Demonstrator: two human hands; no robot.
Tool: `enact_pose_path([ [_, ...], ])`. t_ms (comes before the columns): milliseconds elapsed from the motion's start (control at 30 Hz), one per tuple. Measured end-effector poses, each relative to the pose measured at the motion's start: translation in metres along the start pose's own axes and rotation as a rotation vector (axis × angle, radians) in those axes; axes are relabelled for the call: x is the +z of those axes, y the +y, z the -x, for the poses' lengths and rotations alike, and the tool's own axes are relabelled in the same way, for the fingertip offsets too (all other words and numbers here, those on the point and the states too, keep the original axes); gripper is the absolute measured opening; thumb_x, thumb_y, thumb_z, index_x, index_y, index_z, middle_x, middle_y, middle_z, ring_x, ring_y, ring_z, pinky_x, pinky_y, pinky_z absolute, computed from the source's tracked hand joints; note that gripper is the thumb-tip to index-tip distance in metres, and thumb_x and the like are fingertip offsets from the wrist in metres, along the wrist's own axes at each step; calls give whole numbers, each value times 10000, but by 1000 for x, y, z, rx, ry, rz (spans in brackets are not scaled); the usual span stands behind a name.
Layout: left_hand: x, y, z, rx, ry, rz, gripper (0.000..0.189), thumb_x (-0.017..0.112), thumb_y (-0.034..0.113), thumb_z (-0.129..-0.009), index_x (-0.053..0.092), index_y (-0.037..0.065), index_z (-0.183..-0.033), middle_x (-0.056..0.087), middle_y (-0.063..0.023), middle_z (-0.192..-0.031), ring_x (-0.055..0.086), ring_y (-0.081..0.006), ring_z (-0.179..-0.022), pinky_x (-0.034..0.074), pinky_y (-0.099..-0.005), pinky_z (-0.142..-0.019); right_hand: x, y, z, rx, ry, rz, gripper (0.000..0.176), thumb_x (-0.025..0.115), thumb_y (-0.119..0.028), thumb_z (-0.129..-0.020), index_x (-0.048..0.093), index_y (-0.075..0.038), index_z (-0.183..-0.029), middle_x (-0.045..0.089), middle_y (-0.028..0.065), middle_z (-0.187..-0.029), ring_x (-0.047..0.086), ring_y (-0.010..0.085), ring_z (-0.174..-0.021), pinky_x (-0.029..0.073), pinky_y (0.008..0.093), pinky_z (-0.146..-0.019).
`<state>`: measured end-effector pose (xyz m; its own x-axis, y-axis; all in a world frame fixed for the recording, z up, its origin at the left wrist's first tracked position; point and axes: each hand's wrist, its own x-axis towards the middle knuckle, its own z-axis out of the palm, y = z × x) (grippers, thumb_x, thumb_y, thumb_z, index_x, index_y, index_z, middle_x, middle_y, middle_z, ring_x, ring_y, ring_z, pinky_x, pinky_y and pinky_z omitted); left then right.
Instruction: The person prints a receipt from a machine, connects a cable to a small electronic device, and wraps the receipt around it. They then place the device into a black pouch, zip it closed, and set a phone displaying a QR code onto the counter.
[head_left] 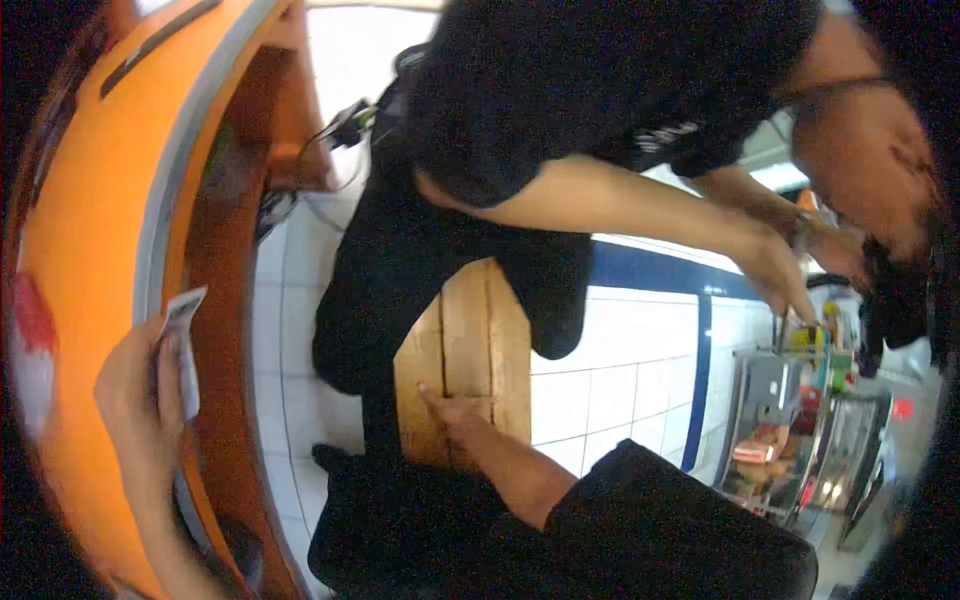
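Note:
At the left, my left hand [140, 405] is closed around a small white paper slip [186, 350] with dark marks near its top. It is held up in front of the orange counter. My right hand [458, 415] reaches in from the lower right, under a black sleeve, with fingers apart over the slatted wooden surface [468, 330]. Blur hides whether the fingers touch the wood. Across from me a person in black [600, 80] leans to the right. That person's hand [780, 270] extends toward items at the far right, partly hidden there.
The orange counter [85, 220] with a grey edge runs along the left. Cables and a small black device [350, 122] hang beside the person. White tiles [640, 390] with a blue stripe lie to the right. A metal rack [765, 440] with packaged goods stands at the far right.

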<state>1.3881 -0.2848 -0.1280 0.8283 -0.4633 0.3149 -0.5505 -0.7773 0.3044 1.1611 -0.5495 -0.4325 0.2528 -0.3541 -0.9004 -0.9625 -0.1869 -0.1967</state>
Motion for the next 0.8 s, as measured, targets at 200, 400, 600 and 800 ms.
enact_pose_path([
  [200,13,-13,2,6,21,-2,126,571,23,-943,639,-28,-1036,645,-220,-854,646,-363,-755,498,-415,-697,10,15,-36,-55,-214,-430,997,699,-617,-825,322,12,-1501,425,242,-1479,404,375,-1376,322,499,-1140],
  [400,14,-12,0,34,-5,-49,135,562,34,-948,622,-37,-1045,634,-217,-846,636,-371,-757,496,-424,-707,15,20,-49,-65,-214,-450,1023,747,-571,-815,283,20,-1509,398,249,-1490,381,376,-1393,331,508,-1136],
  [600,15,-20,6,-13,-24,-23,144,548,29,-953,622,-39,-1056,640,-212,-878,641,-357,-792,497,-420,-727,25,27,-60,-72,-171,-426,1092,772,-569,-788,220,8,-1534,330,247,-1535,334,378,-1423,322,529,-1137],
  [800,18,-20,7,-35,-28,-9,159,535,49,-984,618,-47,-1081,640,-202,-887,639,-310,-788,501,-374,-711,28,33,-68,-54,-148,-405,1122,759,-589,-785,187,2,-1547,286,244,-1562,296,381,-1444,311,530,-1143],
])
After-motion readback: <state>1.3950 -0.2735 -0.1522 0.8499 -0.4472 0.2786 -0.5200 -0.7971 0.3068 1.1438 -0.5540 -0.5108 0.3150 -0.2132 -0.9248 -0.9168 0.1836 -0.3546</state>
